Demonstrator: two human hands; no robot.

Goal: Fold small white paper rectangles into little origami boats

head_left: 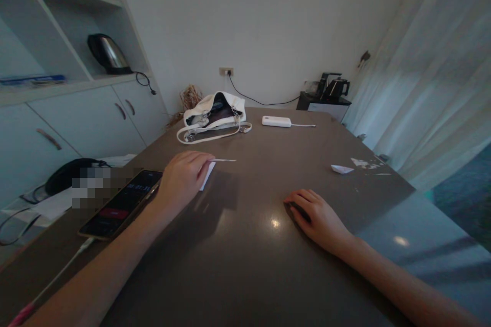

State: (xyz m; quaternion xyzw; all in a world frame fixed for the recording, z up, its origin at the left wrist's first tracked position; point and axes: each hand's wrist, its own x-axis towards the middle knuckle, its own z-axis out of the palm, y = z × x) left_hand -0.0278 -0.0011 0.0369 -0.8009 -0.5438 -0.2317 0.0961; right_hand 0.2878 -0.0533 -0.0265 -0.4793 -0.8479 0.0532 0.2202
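Note:
My left hand [187, 173] is closed in a pinch on a piece of white paper [207, 176], lifted over the table. A thin white edge of it sticks out to the right of the fingertips; the rest is hidden behind the fingers. My right hand [316, 217] rests on the brown tabletop [253, 260] with thumb and fingers apart, loosely bent, holding nothing that I can see. Beyond it, to the right, lies a small folded white paper piece [342, 169], shaped like a little boat. A phone [123, 207] with a lit timer lies beside my left forearm.
A white handbag [233, 104] stands gaping at the far left of the table. Right of it lies a white power bank [276, 121] with a short cable. White patches [364, 164] mark the right side. A charging cable [63, 271] runs from the phone along the left edge.

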